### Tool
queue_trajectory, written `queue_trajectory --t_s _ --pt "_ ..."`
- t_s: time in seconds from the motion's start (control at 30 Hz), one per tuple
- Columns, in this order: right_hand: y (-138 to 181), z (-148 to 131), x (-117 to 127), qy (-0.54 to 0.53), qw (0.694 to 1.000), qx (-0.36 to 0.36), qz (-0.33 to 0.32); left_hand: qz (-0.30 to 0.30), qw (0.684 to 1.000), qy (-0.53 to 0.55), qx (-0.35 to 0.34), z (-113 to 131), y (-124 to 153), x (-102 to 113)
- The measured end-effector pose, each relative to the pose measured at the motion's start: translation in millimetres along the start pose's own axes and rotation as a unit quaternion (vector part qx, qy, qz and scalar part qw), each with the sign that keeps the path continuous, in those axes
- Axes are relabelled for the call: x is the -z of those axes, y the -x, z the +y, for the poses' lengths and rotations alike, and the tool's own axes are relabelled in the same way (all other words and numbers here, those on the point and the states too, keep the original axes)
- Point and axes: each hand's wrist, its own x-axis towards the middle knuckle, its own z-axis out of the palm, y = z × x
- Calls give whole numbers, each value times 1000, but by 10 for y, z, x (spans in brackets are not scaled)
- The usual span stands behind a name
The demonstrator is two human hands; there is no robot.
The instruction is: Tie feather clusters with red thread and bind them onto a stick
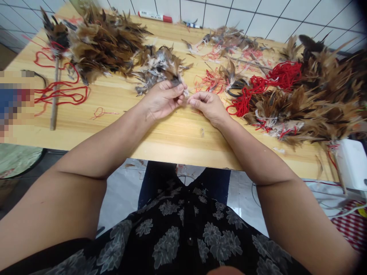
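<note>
My left hand (164, 100) pinches a small feather bunch (177, 79) between thumb and fingers, its pale quill end pointing to the right. Close beside that end, my right hand (208, 107) is closed in a pinch; what lies between its fingertips is too small to make out. Just behind my left hand is a pile of loose grey and brown feathers (149, 72). Red string scraps (212, 81) lie beyond my right hand, by a dark looped handle, perhaps of scissors (236, 91).
Large brown feather piles lie at the left (106, 46) and right (304, 107). A feather-tipped stick (54, 99) rests among red cord (71, 95) at the left. A red cord bundle (285, 74), a red marker (155, 16) and a white box (352, 162) are also on the wooden table (172, 139).
</note>
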Motion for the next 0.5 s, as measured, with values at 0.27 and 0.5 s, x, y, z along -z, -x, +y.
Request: queue_trajectory --t_s 0.27,0.5 --pt "-20 21 -45 -1 1000 5 27 -8 999 -3 40 -9 47 -48" --pt "0 -39 -48 -12 999 10 33 6 999 2 32 -3 40 -51"
